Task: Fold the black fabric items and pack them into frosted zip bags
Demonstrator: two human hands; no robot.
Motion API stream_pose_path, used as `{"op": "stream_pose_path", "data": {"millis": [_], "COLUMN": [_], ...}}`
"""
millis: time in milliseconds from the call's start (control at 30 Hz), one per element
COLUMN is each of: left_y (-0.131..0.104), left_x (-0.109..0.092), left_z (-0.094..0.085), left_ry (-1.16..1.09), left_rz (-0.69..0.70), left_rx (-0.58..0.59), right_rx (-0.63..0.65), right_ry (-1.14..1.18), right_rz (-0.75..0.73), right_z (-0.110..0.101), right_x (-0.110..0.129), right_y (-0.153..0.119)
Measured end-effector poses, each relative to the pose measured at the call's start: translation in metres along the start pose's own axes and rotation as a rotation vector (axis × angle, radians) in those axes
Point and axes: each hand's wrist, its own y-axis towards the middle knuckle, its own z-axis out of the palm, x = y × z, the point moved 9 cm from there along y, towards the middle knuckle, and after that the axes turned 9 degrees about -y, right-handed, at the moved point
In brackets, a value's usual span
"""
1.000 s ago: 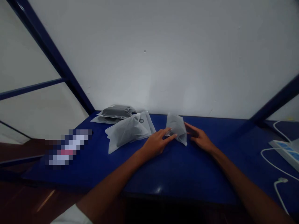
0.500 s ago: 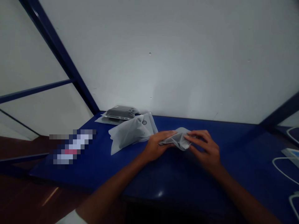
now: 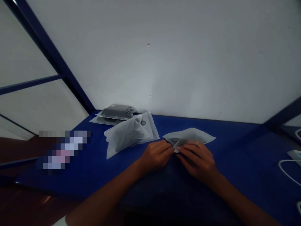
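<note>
A frosted plastic bag [image 3: 191,134] with something dark inside lies on the blue table, its near edge between my hands. My left hand [image 3: 157,153] is closed, fingertips pinching that edge from the left. From the right, my right hand [image 3: 197,158] pinches the same edge close by, its fingers partly covering the bag; they are slightly blurred. To the left lies another frosted bag [image 3: 127,133] with a round dark mark on the bag beneath or behind it. Behind that, a stack of bags holds dark, folded contents [image 3: 117,111].
The blue table [image 3: 89,175] meets a white wall panel [image 3: 164,62] at the back. A pixelated patch [image 3: 68,149] covers something at the table's left. White cables [image 3: 287,171] and a pale box-like object [image 3: 295,154] are at the right edge. Blue frame bars [image 3: 54,59] border the wall.
The crumpled bag between my hands is now spread flatter on the table. Both hands have come closer together and lower, gripping its near edge. The view has shifted slightly.
</note>
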Motion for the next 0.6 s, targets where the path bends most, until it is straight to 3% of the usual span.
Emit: {"op": "stream_pose_path", "data": {"millis": [133,233,433,600], "left_y": [-0.001,-0.003,-0.002,-0.003], "left_x": [-0.009,-0.009,0.024,0.036], "left_z": [0.013,0.014,-0.012,-0.019], "left_ry": [0.033,0.044,0.004,-0.076], "left_rz": [0.053,0.088,-0.042,-0.091], "left_rx": [0.150,0.198,0.055,0.040], "right_rx": [0.008,0.028,0.102,0.160], "right_ry": [-0.020,-0.004,0.020,0.016], "right_rz": [-0.063,-0.098,-0.001,0.013], "right_z": [0.001,0.000,-0.011,-0.018], "right_x": [0.009,0.003,-0.052,-0.072], "right_y": [0.002,0.001,-0.002,-0.004]}}
